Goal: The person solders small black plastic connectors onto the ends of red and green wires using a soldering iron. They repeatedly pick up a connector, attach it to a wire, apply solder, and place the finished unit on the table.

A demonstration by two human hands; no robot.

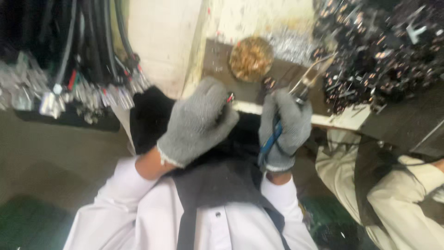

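White sleeves point(152, 208), right hand point(284, 127) fingers clenched on blue-handled pliers point(273, 136), left hand point(196, 122) curled shut.

Both gloved hands are raised, left hand point(198, 121) loosely curled, right hand point(284, 129) fisted.

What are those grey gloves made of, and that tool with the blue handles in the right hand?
The gloves, on the left hand and right hand, look like knitted cotton or a similar yarn: matte grey, a ribbed weave, rolled cuffs. The tool seems to be metal pliers: its upper part glints silvery, though blurred. Its blue handles look like a smooth plastic or rubber coating.
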